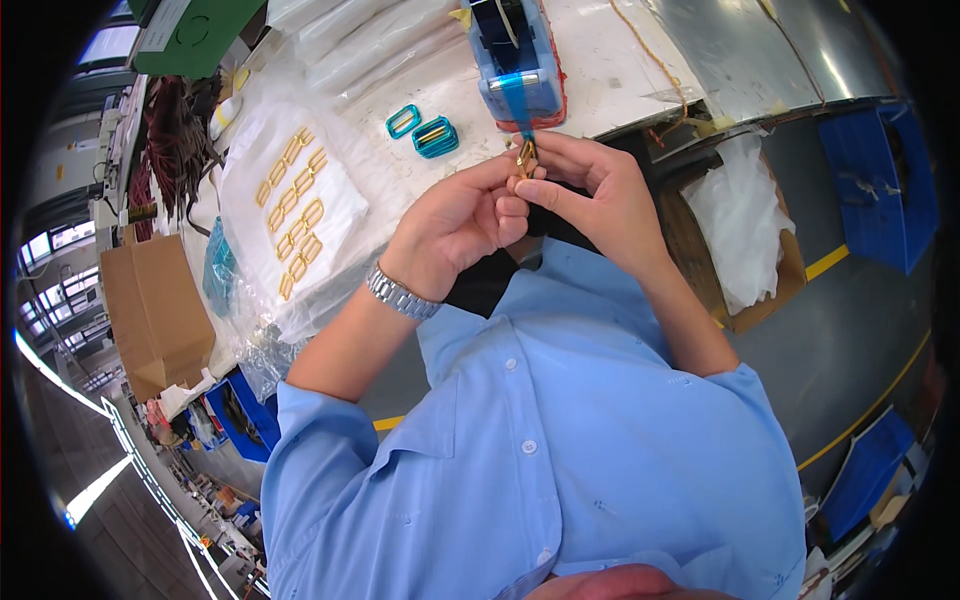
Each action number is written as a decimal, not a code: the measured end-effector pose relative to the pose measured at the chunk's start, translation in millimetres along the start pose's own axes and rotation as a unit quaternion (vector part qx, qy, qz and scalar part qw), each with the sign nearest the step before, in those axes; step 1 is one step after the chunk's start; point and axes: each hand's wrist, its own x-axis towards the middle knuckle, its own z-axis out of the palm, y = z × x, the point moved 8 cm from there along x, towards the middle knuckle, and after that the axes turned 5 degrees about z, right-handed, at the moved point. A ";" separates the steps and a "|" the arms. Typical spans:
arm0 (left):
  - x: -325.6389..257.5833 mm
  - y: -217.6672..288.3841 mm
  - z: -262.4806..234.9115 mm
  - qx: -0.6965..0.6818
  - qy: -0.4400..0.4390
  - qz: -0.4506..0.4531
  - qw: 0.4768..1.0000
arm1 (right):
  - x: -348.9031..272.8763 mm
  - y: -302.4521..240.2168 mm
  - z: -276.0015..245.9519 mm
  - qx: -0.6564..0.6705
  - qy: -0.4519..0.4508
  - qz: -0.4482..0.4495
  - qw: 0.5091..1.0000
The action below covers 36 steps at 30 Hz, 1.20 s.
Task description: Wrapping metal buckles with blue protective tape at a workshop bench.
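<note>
A small gold metal buckle [525,160] is pinched between the fingertips of my left hand [450,228] and my right hand [612,195]. Both hands are closed on it in front of the table edge, and the fingers cover much of its outline. A strip of translucent blue tape [517,100] runs from the blue tape dispenser [546,88] down to the buckle. Left of the dispenser lie a blue-wrapped buckle frame [403,121] and a thicker blue-wrapped bundle [435,138] with gold showing in its middle.
Several gold buckles [297,222] lie in rows on a white sheet [340,205] at the left. Clear plastic sheets [350,45] cover the back of the table. A cardboard box [155,310] stands far left. At the right, an open carton [790,280] holds white plastic, near a blue bin [870,190].
</note>
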 end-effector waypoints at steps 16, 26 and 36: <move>-74.3 19.4 67.6 0.618 0.100 0.642 0.441 | -8.4 -7.1 7.2 0.100 0.052 0.026 0.993; -48.1 65.6 66.2 0.513 0.045 0.442 0.734 | 12.9 3.9 -3.4 0.024 -0.019 0.046 0.998; -45.1 72.2 76.7 0.572 0.038 0.390 0.720 | 17.8 -7.5 2.5 0.046 0.002 -0.014 0.999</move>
